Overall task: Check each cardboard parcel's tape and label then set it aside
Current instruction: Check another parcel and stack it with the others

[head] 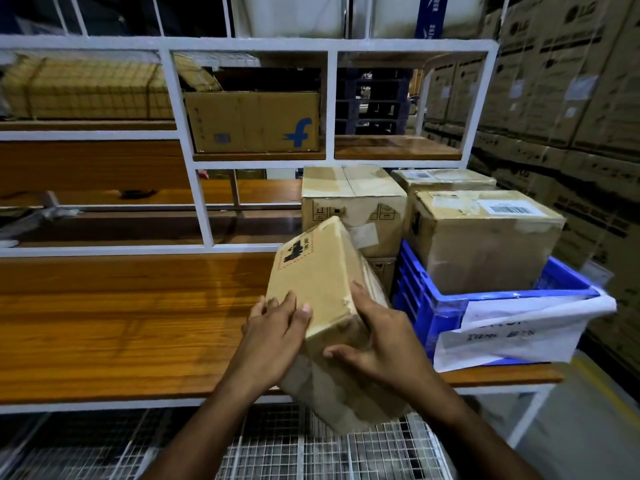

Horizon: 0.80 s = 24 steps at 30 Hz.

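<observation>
Both hands grip one small cardboard parcel (320,282), tilted, held above the wooden bench (121,327) edge. Left hand (273,337) fingers curl over its left face, right hand (384,344) wraps the near corner. Looks light, stiff; corners dented, so probably best held by opposite faces.

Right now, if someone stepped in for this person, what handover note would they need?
Left hand and right hand both grip the tilted parcel, held above the front edge of the wooden bench.
No barcode label shows on its visible faces; a printed stamp sits near its far end.
Another parcel, with a barcode label on top, sits in the blue crate; two more stand behind.
Done: cannot tell which are checked.
Left: finish checking the held parcel's tape and label, then set it aside.
</observation>
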Available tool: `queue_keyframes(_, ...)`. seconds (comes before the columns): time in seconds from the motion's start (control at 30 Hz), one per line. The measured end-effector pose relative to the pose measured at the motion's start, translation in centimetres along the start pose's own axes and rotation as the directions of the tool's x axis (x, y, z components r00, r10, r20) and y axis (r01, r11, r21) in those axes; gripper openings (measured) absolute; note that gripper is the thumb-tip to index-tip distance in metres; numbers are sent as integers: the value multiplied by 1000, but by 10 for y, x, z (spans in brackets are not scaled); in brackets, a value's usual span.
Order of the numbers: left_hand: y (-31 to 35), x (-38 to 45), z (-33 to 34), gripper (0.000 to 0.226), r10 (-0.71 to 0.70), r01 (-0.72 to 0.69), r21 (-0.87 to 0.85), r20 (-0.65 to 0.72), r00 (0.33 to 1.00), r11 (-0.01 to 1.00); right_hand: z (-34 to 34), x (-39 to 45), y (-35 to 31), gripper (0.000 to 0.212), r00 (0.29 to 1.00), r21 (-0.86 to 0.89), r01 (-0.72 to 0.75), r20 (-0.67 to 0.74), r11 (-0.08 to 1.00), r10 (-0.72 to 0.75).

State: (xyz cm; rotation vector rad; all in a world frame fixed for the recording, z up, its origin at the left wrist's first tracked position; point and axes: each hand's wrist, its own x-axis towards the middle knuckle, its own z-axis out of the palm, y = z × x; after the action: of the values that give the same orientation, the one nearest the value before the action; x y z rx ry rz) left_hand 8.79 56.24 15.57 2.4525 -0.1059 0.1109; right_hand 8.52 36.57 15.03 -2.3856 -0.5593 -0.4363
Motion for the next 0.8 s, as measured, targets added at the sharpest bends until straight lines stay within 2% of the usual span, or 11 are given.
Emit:
queue_keyframes(0.07,1,11,0,77,-36,37,-16,43,998,999,9,5,-9,106,996,-58,85,15,995,-84)
queue_keyframes(0.13,-2,25,2,81,-79,92,-195,72,994,977,19,9,-19,101,987,-115,152,61,982,-146)
queue_keyframes(0.2,-8,34,4,66,-154,178,-410,90,984,894,33,10,-28,95,971,-238,220,145,946,-189)
queue_keyframes(0.27,-18,39,11,40,-169,200,-524,107,980,828,50,6,-29,87,955,-317,269,212,909,-209)
queue_keyframes(0.3,-24,39,17,30,-162,195,-545,109,981,815,58,3,-27,84,946,-336,290,241,896,-216)
queue_keyframes(0.43,-44,38,41,41,-164,168,-473,49,985,865,85,-6,-11,71,912,-419,377,326,826,-250)
queue_keyframes(0.53,-52,44,52,46,-168,134,-478,-28,985,868,83,0,-5,53,910,-234,323,342,917,-233)
queue_keyframes(0.6,-55,49,58,53,-158,118,-499,-39,987,858,69,6,5,45,927,-45,177,344,983,-151)
queue_keyframes(0.67,-54,51,61,51,-118,102,-397,-17,993,912,56,13,24,51,953,-37,44,302,998,-31)
queue_keyframes(0.73,-52,61,66,52,-85,84,-131,-7,996,988,45,19,49,64,937,-262,-13,334,965,104)
queue_keyframes(0.8,-46,73,70,59,-73,75,149,-20,997,986,42,29,67,68,899,-405,-70,370,912,234)
